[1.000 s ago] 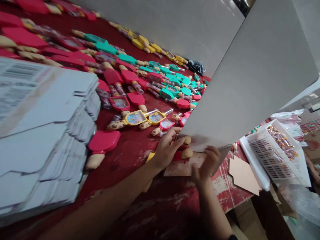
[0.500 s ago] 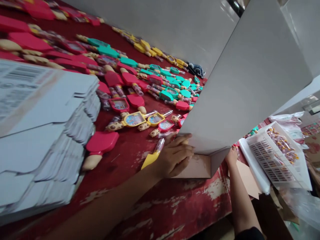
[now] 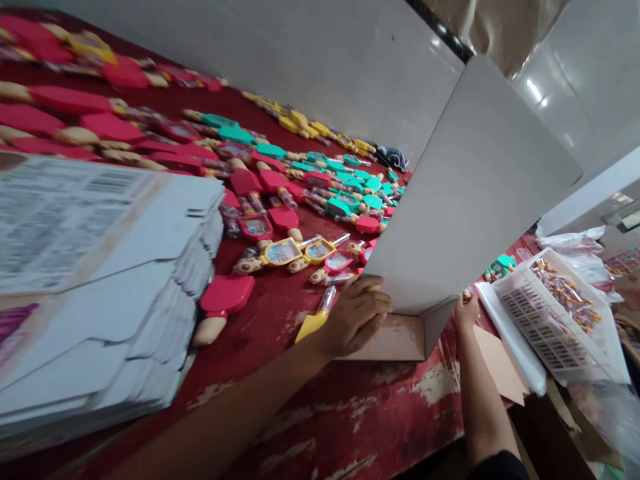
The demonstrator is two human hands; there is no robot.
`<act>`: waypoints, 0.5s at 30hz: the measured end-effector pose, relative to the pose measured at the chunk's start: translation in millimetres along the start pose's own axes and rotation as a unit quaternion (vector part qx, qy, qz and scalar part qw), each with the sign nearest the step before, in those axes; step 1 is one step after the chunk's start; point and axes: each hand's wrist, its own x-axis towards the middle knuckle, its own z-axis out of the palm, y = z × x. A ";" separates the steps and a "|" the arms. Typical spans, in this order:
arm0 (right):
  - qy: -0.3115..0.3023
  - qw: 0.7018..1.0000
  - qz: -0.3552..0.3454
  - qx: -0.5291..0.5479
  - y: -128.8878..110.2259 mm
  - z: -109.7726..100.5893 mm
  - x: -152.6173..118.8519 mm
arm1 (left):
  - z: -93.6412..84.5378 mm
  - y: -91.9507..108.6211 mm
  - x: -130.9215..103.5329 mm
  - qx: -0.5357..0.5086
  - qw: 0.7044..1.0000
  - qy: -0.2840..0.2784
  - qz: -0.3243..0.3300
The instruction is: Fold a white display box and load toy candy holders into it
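The cardboard box (image 3: 450, 220) stands at the table's (image 3: 350, 420) near edge, its big grey flap raised up. The left hand (image 3: 356, 319) grips the box's left wall with bent fingers. The right hand (image 3: 466, 308) is closed against its right wall. At 9 o'clock of the box lie plastic toys (image 3: 300, 250); further left, a stack of flat cartons (image 3: 100, 293). At 3 o'clock sits a white basket (image 3: 545, 320).

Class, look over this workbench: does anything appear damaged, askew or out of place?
The red table top is worn along its near edge, with paint flaked off in pale patches. Beside the left hand, a yellow toy lies apart from the toy rows. The stack of flat cartons is fanned unevenly.
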 end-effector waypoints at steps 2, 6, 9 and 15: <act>0.096 0.992 0.006 0.077 -7.1 -21.9 -0.4 | 0.8 -0.7 -5.2 0.027 1.000 0.009 0.006; 0.228 0.956 -0.020 0.181 -33.3 -86.0 -19.8 | 1.5 -3.8 -16.9 0.046 0.994 0.097 -0.029; 0.235 0.923 -0.055 0.299 -66.9 -126.6 -52.1 | 4.1 -7.3 -19.5 0.003 0.987 0.120 -0.106; 0.121 0.902 -0.299 0.287 -110.6 -158.3 -140.9 | 6.8 -11.2 -15.7 0.005 0.980 0.038 -0.193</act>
